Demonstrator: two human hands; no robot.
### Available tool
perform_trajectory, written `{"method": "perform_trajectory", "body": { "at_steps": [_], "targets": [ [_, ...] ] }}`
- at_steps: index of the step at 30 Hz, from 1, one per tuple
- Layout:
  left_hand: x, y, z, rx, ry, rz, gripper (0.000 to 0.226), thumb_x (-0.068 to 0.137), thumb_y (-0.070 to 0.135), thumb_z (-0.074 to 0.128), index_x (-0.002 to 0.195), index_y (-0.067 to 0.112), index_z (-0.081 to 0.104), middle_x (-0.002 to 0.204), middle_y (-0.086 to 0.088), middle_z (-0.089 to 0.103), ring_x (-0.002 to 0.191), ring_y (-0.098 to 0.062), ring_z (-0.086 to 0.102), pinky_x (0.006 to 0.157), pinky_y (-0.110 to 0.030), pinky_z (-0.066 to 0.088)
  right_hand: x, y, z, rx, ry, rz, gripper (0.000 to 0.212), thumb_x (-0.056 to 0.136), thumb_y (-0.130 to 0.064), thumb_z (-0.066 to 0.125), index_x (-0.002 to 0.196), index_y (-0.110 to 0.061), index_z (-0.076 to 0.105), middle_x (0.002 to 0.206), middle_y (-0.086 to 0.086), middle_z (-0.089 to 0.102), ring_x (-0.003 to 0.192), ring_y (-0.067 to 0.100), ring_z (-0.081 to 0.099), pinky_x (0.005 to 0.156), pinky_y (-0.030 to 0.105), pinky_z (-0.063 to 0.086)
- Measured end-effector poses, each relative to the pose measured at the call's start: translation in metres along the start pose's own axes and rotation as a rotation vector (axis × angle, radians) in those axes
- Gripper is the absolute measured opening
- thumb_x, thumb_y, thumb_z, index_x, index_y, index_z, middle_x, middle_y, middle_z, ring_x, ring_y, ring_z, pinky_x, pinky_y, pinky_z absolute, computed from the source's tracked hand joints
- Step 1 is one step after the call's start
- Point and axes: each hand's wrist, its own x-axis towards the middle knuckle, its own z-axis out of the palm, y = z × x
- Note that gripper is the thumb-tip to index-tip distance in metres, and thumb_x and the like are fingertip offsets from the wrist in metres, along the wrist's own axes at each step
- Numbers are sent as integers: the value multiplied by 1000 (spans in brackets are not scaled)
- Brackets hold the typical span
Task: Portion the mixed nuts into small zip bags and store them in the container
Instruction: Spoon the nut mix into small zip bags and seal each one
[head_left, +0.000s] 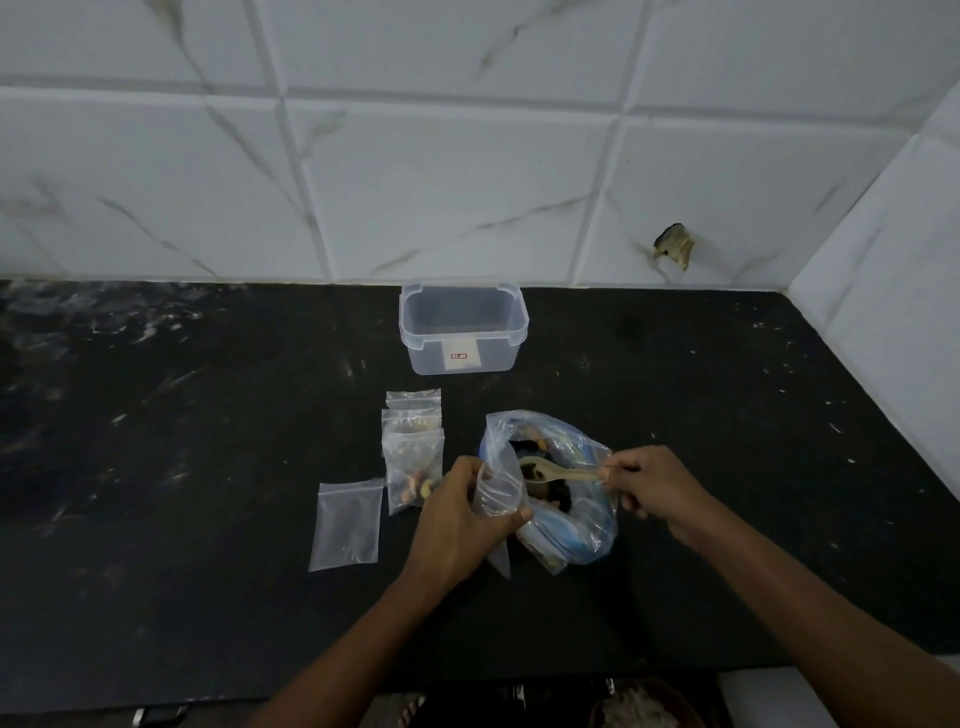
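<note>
A large clear bag of mixed nuts lies open on the black counter. My left hand grips a small empty zip bag at the big bag's left edge. My right hand pinches the handle of a wooden spoon, whose bowl sits inside the big bag over the nuts. Several small zip bags with nuts lie overlapping to the left. One flat empty zip bag lies further left. An open clear plastic container stands near the wall.
The black counter runs to a white tiled wall at the back and a tiled side wall at the right. A chipped hole marks the back wall. Below the counter's front edge, a bowl shows.
</note>
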Motion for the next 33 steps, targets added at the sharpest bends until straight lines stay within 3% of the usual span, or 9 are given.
{"method": "perform_trajectory", "body": {
  "at_steps": [6, 11, 14, 16, 20, 23, 29, 31, 33],
  "targets": [
    [2, 8, -4, 101, 52, 50, 47, 72, 40, 82, 106, 40, 49, 101, 14, 64, 92, 6, 62, 81, -31, 59, -13, -12, -18, 55, 20, -50, 16, 95, -14, 56, 95, -18, 71, 92, 11, 69, 66, 11, 56, 54, 21, 45],
    [9, 8, -3, 199, 71, 55, 65, 61, 60, 76, 115, 40, 46, 113, 14, 60, 102, -3, 60, 85, -35, 57, -34, -43, -19, 24, 39, -208, 16, 94, -15, 57, 92, -21, 72, 84, 8, 70, 61, 7, 56, 55, 18, 45],
    [12, 9, -1, 201, 91, 48, 65, 60, 61, 76, 114, 42, 44, 115, 15, 60, 104, -3, 59, 86, -35, 57, -46, -57, -8, -268, 150, -449, 12, 92, -19, 60, 92, -25, 71, 76, -7, 66, 62, -2, 59, 55, 12, 44],
    [12, 11, -1, 185, 103, 41, 62, 61, 58, 78, 111, 44, 43, 113, 16, 60, 103, -1, 59, 86, -32, 56, -53, -60, 2, -473, 253, -670, 12, 91, -18, 62, 96, -22, 72, 82, -10, 63, 70, 2, 59, 62, 16, 48],
    [12, 17, -3, 131, 121, 41, 53, 72, 37, 84, 102, 44, 41, 98, 16, 61, 90, 5, 60, 73, -16, 50, -63, -56, 18, -891, 347, -1145, 14, 88, -14, 56, 91, -14, 69, 83, 1, 62, 63, 9, 57, 55, 23, 52],
    [11, 18, -4, 79, 136, 50, 49, 74, 32, 83, 99, 45, 43, 98, 14, 64, 89, 7, 63, 70, -15, 52, -69, -54, 23, -1014, 385, -1288, 26, 89, -17, 45, 88, -10, 70, 81, 4, 65, 61, 12, 58, 51, 27, 52],
    [12, 23, -5, 37, 170, 54, 51, 73, 33, 84, 98, 45, 42, 98, 18, 61, 92, 6, 60, 72, -14, 48, -71, -55, 15, -945, 535, -1289, 25, 90, -18, 48, 88, -8, 71, 80, 6, 67, 62, 16, 61, 52, 30, 53],
    [11, 21, -6, 35, 175, 50, 51, 72, 36, 84, 102, 44, 44, 101, 16, 62, 94, 3, 61, 78, -22, 54, -66, -54, 8, -795, 568, -1139, 22, 91, -19, 51, 89, -9, 70, 80, 4, 65, 64, 15, 60, 54, 31, 53],
    [10, 17, -7, 36, 185, 50, 53, 71, 39, 84, 109, 39, 47, 105, 13, 63, 98, -1, 62, 82, -31, 57, -58, -47, 0, -611, 588, -875, 18, 91, -21, 54, 92, -14, 71, 81, -2, 64, 66, 10, 59, 58, 29, 52]
  ]
}}
